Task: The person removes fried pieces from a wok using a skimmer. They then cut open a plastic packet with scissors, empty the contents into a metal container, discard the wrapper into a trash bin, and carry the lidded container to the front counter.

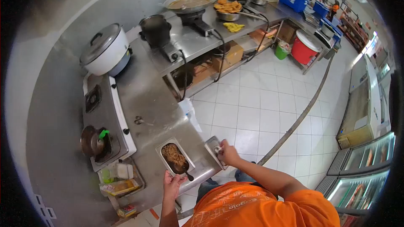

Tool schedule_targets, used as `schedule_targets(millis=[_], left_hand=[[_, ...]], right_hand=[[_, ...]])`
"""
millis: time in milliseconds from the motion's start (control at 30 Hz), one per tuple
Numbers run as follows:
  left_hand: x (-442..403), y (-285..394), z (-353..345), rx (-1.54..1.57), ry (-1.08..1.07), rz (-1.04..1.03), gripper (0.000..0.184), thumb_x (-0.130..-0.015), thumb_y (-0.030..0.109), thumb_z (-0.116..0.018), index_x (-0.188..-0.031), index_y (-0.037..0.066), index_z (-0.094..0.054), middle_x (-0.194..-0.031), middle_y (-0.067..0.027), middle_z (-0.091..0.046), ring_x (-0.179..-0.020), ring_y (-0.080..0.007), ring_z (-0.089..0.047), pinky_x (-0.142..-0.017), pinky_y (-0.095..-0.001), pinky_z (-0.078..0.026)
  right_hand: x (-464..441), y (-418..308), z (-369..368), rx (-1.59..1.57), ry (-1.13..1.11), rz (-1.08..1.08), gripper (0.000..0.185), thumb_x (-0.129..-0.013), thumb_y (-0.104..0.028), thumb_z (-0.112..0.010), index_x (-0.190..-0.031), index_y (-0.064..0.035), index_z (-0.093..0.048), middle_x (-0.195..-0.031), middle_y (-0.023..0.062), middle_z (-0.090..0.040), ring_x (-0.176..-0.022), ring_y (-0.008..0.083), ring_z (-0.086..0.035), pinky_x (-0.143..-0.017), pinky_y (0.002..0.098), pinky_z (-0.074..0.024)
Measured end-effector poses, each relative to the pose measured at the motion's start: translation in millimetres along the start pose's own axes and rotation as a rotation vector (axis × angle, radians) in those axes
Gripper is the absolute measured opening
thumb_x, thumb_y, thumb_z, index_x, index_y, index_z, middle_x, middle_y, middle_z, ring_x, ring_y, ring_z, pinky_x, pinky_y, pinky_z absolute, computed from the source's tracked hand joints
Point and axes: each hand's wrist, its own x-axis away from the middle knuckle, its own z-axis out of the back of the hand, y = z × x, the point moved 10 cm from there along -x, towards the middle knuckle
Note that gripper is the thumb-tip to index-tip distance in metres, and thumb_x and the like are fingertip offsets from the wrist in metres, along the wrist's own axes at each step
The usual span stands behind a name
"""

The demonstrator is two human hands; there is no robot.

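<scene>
A rectangular steel food pan (pixel 159 148) of brown shredded food (pixel 173 153) rests on the steel counter, near its front edge. Resting in the pan is a dark serving spoon (pixel 185 172), its handle sticking out over the near rim. My left hand (pixel 172 185) is at the pan's near left corner, with thumb and fingers closed on the rim. To the right, my right hand (pixel 228 153) grips the knob of a steel pan lid (pixel 213 143). The lid is tilted at the counter's right edge; whether it touches the counter I cannot tell.
Scissors (pixel 141 121) lie on the counter beside a white gas stove (pixel 126 132) bearing a small pan (pixel 89 141). A tray of packets (pixel 122 183) sits nearer. A large lidded pot (pixel 103 50), woks (pixel 189 2) and a hose (pixel 294 124) are farther off.
</scene>
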Motion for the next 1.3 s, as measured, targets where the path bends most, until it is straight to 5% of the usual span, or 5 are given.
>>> schedule_targets(millis=[200,500,933,1233,1300], left_hand=[[-17.8,-51.6,-196.7,-0.069,-0.228,0.039,0.033,-0.097,0.007,-0.06,-0.124,0.01,-0.042,-0.115,-0.0145,-0.064,-0.094,-0.0256,-0.07,-0.081,-0.0392,-0.06],[-43.4,-186.8,-492.7,-0.152,-0.574,0.315,0.028,-0.097,0.0,-0.055,-0.118,0.008,-0.038,-0.107,-0.0188,-0.066,-0.093,-0.0308,-0.07,-0.081,-0.0399,-0.06],[-139.9,-348.4,-837.3,-0.296,-0.884,0.477,0.037,-0.097,0.0,-0.054,-0.129,0.003,-0.037,-0.107,-0.0181,-0.066,-0.091,-0.0295,-0.071,-0.082,-0.0393,-0.059],[-209.5,-434.1,-1123.0,-0.337,-1.087,0.616,0.037,-0.097,0.004,-0.058,-0.129,0.005,-0.04,-0.108,-0.0148,-0.067,-0.09,-0.0261,-0.071,-0.079,-0.0376,-0.06],[-229.6,-466.9,-1187.6,-0.397,-1.162,0.65,0.056,-0.094,-0.003,-0.056,-0.144,0.007,-0.031,-0.122,-0.0117,-0.061,-0.098,-0.0212,-0.067,-0.081,-0.0445,-0.06]], right_hand=[[35.2,45.5,228.4,-0.402,0.222,-0.031,0.04,-0.075,-0.008,-0.07,-0.103,-0.0074,-0.042,-0.067,0.0117,-0.066,-0.058,0.0224,-0.065,-0.056,0.0341,-0.0508],[49.9,86.5,451.3,0.124,0.469,0.0,0.039,-0.074,-0.015,-0.067,-0.106,-0.0046,-0.046,-0.069,0.0216,-0.065,-0.067,0.0418,-0.067,-0.062,0.0533,-0.0525],[-5.7,341.9,686.5,0.303,0.508,-0.23,0.023,-0.08,-0.024,-0.069,-0.089,-0.0053,-0.059,-0.068,0.017,-0.067,-0.063,0.0363,-0.068,-0.056,0.0476,-0.0533],[79.0,545.5,953.9,0.024,0.991,-0.45,0.024,-0.08,-0.021,-0.074,-0.092,-0.0058,-0.06,-0.071,0.0114,-0.064,-0.065,0.0322,-0.065,-0.058,0.0403,-0.0497],[105.7,612.2,990.3,-0.039,1.055,-0.558,0.023,-0.08,-0.018,-0.074,-0.092,-0.0054,-0.06,-0.069,0.0118,-0.063,-0.062,0.031,-0.063,-0.057,0.0388,-0.0487]])
